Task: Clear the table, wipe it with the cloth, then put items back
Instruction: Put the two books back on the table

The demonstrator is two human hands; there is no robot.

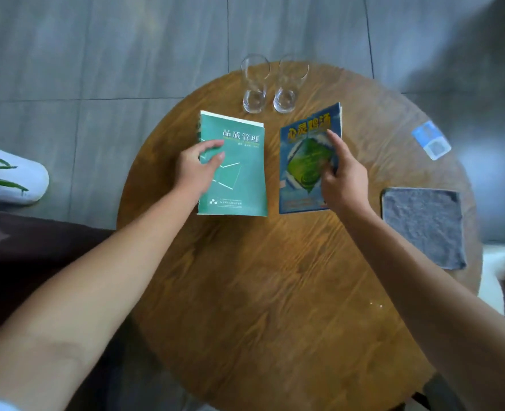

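Both hands spread open — left hand (199, 167) on green book (239, 185), right hand (341, 176) on blue book (300, 161).

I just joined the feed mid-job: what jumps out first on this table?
Two hands at the table's middle: the left hand on a green book, the right hand on a blue book beside it. Two empty glasses stand at the far edge, and a grey cloth lies flat at the right.
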